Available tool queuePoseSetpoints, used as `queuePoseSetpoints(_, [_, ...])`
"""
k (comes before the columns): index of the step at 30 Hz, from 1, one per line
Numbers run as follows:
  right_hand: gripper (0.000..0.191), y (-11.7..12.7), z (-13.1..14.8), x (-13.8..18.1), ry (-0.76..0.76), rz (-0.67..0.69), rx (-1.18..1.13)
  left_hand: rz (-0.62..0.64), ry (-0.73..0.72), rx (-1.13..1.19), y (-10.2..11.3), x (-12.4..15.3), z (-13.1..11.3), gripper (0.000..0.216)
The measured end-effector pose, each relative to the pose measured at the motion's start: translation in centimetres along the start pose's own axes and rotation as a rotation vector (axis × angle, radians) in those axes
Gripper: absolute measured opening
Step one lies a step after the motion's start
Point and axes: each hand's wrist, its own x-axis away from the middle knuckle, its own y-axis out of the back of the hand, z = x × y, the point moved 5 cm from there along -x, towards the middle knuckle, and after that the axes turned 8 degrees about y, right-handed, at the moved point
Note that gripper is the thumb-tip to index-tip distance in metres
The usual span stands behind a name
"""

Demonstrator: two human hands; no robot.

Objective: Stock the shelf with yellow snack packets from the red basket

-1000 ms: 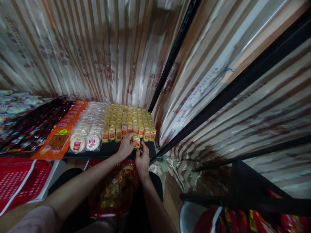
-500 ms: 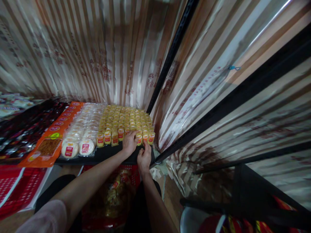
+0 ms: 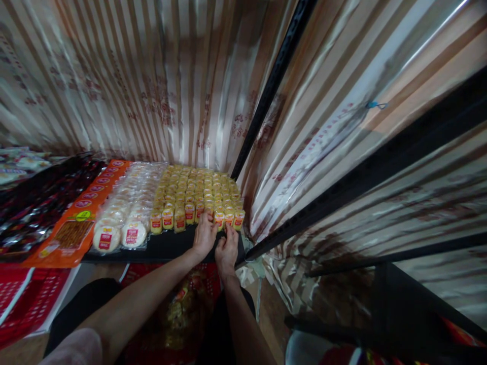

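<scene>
Pouch (image 3: 76,223) in orange, then white discs (image 3: 133,234), then yellow packs (image 3: 196,195) on the shelf (image 3: 175,247), left hand (image 3: 206,234) at their front row, right hand (image 3: 227,248) just beside it, fingers bent but tbh can't tell if they're pinching one

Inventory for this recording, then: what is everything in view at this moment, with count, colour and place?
small yellow wrapped snack packs: many, yellow with red labels, right end of shelf
round white clear-wrapped discs: two rows, white, left of those
flat orange packet: at least one, orange, left of discs
shiny dark packets: many, blackish, farther left
white printed packets: several, white, far left
flat black shelf: one, black, beneath the goods
red slotted plastic baskets: two visible, red, below shelf
glossy striped sheeting: uncounted, beige and brown, behind and right
black metal bars: several, black, centre and right
small blue tie: one, blue, upper right
left hand: one, bare, at front snack packs
right hand: one, bare, beside it
</scene>
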Motion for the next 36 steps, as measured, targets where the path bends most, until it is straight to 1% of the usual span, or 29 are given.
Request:
queuePoseSetpoints(4, [0.052,-0.2,-0.2,0.1,-0.009,0.008,0.037,-0.017,-0.035,-0.052,0.1,0.5,0.6,0.010])
queuePoseSetpoints(6, [0.052,-0.3,-0.3,0.1,-0.010,0.003,0.050,-0.002,-0.044,-0.090,0.0,0.4,0.9,0.005])
queuePoseSetpoints(12, [0.053,-0.5,-0.4,0.1,-0.001,-0.007,0.070,0.034,-0.049,-0.086,-0.8,0.0,1.4,0.006])
queuePoseSetpoints(16, [0.054,-0.5,-0.3,0.0,-0.015,-0.017,0.079,0.020,-0.031,-0.062,-1.1,-0.1,1.5,0.005])
queuePoseSetpoints(22, [0.054,-0.7,-0.1,0.0,-0.043,0.011,0.115,0.016,-0.048,-0.052,-1.3,0.0,1.5,0.004])
queuePoseSetpoints(27, [0.055,-0.7,-0.1,-0.1,-0.060,-0.002,0.102,0.010,-0.046,-0.036,-1.5,-0.1,1.9,0.003])
queuePoseSetpoints(31, [0.055,-0.7,-0.1,-0.1,-0.086,0.007,0.117,0.006,-0.047,-0.037,-1.4,-0.1,1.8,0.001])
queuePoseSetpoints(36, [0.053,-0.6,0.2,-0.1,-0.070,-0.009,0.090,-0.002,-0.045,-0.055,-1.0,0.1,1.6,0.004])
